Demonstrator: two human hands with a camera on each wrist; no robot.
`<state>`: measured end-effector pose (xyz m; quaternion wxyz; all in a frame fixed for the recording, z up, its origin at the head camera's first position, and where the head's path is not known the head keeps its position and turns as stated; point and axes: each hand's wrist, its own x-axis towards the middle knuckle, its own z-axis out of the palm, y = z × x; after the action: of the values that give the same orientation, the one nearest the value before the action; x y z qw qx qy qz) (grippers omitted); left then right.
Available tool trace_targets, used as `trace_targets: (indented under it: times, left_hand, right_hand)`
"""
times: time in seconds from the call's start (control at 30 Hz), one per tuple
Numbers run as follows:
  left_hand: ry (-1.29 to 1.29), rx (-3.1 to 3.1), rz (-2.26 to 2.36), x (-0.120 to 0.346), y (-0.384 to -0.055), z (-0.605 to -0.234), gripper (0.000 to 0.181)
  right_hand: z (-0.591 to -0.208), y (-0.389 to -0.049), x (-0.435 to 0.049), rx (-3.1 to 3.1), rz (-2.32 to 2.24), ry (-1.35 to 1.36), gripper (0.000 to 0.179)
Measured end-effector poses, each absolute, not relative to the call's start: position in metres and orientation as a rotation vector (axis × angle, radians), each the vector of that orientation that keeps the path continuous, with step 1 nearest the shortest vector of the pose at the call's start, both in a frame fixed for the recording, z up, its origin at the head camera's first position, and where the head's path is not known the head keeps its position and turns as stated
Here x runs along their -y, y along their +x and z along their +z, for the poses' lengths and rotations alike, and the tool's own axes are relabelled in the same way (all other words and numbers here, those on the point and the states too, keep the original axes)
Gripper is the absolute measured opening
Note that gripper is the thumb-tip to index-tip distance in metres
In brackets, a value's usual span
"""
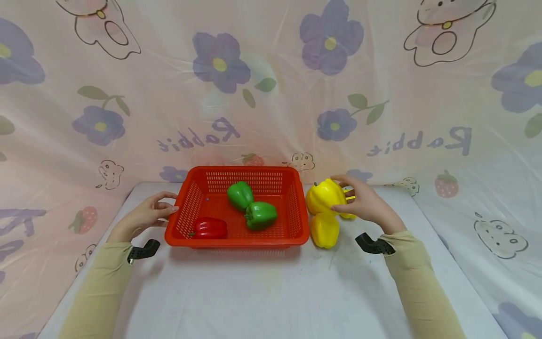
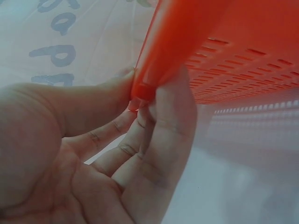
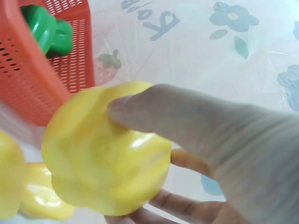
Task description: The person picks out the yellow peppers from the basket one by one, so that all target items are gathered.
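My left hand point(image 1: 148, 214) pinches the left rim of a red plastic basket point(image 1: 237, 242), thumb on the outside and fingers under the edge in the left wrist view. Inside the basket lie two green bell peppers point(image 1: 261, 215) and one red bell pepper point(image 1: 209, 228). To the right of the basket, my right hand point(image 1: 364, 200) grips a yellow bell pepper point(image 3: 105, 154) between thumb and curled fingers. Another yellow bell pepper point(image 1: 325, 231) lies in front of it, close to the basket's side. Part of a further yellow pepper point(image 1: 348, 216) shows behind the right hand.
The basket stands on a white table point(image 1: 262, 292). A patterned cloth point(image 1: 271, 108) with flowers and rabbits hangs right behind the table's back edge. Each wrist carries a dark strap piece point(image 1: 374, 244).
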<state>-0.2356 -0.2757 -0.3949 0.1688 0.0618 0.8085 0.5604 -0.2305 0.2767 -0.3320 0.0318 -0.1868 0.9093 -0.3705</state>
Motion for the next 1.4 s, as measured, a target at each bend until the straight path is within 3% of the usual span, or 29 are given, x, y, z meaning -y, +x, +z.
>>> trace_targets:
  times: [0.8, 1.4]
  left_hand:
    - [0.174, -2.261, 1.623, 0.277, -0.237, -0.398, 0.058]
    - [0.176, -2.256, 1.630, 0.278, -0.238, -0.399, 0.059]
  right_hand:
    - [-0.369, -0.191, -0.332, -2.931, -1.031, -0.300, 0.081]
    - [-0.400, -0.180, -0.345, -2.948, -0.944, -0.076, 0.084]
